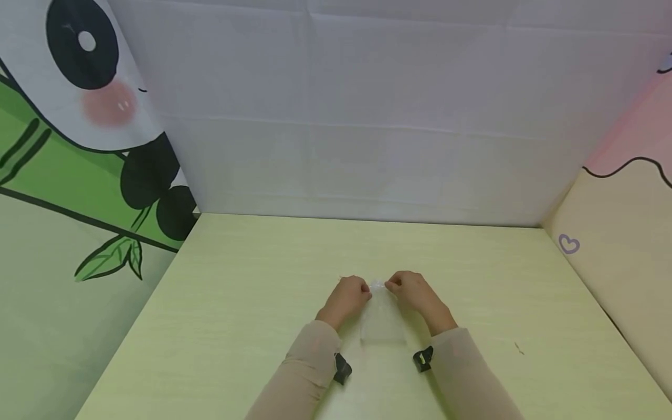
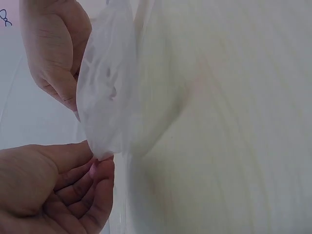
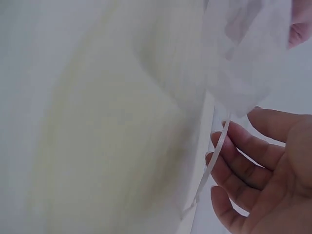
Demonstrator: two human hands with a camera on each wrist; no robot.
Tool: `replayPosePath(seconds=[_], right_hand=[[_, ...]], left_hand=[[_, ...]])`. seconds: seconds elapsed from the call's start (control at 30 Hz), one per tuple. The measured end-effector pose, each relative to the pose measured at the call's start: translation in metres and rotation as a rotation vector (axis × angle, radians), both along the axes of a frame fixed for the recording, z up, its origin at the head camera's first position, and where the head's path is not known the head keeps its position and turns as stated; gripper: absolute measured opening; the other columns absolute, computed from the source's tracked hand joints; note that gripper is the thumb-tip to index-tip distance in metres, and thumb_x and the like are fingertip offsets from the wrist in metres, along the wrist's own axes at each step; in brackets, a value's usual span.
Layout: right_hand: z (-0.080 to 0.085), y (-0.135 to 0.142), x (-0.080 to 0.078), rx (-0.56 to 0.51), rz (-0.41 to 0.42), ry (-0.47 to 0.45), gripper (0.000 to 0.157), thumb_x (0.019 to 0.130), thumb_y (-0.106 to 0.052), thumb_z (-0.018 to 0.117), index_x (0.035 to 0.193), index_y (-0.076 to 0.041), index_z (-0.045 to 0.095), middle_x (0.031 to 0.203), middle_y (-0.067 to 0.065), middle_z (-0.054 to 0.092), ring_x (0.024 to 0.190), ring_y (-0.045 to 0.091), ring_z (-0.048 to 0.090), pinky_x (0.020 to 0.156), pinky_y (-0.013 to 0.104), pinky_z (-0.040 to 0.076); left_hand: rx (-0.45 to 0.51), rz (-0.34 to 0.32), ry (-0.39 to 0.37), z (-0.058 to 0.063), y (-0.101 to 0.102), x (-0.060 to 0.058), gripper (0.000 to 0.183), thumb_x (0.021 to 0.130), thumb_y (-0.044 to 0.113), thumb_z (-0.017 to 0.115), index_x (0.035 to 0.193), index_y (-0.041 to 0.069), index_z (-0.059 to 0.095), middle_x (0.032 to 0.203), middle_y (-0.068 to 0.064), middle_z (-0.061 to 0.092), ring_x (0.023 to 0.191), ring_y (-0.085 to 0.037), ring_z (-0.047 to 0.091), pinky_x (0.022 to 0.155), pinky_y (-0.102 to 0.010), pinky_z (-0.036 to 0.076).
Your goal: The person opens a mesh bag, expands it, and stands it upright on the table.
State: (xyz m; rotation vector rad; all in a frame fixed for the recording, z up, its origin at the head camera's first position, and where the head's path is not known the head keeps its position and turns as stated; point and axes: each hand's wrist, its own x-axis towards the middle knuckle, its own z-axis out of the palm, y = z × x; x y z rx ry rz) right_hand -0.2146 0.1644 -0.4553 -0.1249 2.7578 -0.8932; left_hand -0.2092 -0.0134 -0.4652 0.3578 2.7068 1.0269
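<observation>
A small, translucent white drawstring bag [image 1: 382, 324] hangs between my two hands, low over the table. My left hand [image 1: 346, 298] pinches one upper corner of the bag between thumb and fingers; the left wrist view shows this grip at the lower edge of the bag [image 2: 109, 92]. On the other side, my right hand [image 1: 417, 294] pinches the opposite upper corner. In the right wrist view a thin white cord [image 3: 212, 165] trails from the bag past the fingers [image 3: 243, 156] of my right hand. The bag's contents, if any, do not show.
The pale yellow table [image 1: 252, 315] stretches around both hands. A white panel [image 1: 367, 116] stands along its far edge, with printed walls [image 1: 619, 233] at the sides. A tiny brown mark [image 1: 519, 348] shows right of the right arm.
</observation>
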Motion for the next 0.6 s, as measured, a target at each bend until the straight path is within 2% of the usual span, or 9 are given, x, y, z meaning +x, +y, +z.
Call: replayPosePath(seconds=[0.23,0.33,0.43,0.6], right_hand=[[0.0045,0.0018,0.0018,-0.091,-0.059,0.053,0.017,0.098,-0.018,0.062,0.101,-0.003,0.067,0.092,0.006,0.064,0.078,0.020,0.055,0.066,0.035,0.048],[0.0048,0.0026,0.0019,-0.114,-0.069,0.063,0.016,0.097,-0.019,0.062,0.100,-0.003,0.067,0.090,0.005,0.064,0.077,0.019,0.055,0.065,0.034,0.048],[0.0043,0.0036,0.0021,-0.126,-0.070,0.070,0.016,0.097,-0.019,0.062,0.099,-0.004,0.068,0.089,0.005,0.063,0.076,0.019,0.055,0.065,0.035,0.047],[0.0059,0.0045,0.0048,-0.154,-0.080,0.078,0.017,0.097,-0.019,0.061,0.099,-0.004,0.068,0.090,0.005,0.064,0.078,0.020,0.055,0.067,0.036,0.047]], left_hand=[[0.057,0.010,0.048,0.0031,0.0004,0.0053,0.009,0.094,0.010,0.066,0.097,0.002,0.070,0.090,-0.005,0.067,0.086,-0.021,0.063,0.094,-0.042,0.045],[0.073,0.019,0.043,0.0048,0.0004,0.0071,0.009,0.094,0.010,0.066,0.097,0.002,0.069,0.088,-0.004,0.066,0.084,-0.020,0.062,0.089,-0.041,0.048],[0.092,0.033,0.031,0.0055,0.0001,0.0085,0.011,0.094,0.011,0.066,0.098,0.002,0.069,0.089,-0.004,0.065,0.082,-0.018,0.060,0.076,-0.037,0.051],[0.130,0.054,0.031,0.0042,0.0002,0.0081,0.012,0.095,0.012,0.064,0.096,0.002,0.069,0.087,-0.003,0.065,0.078,-0.016,0.059,0.071,-0.034,0.051]])
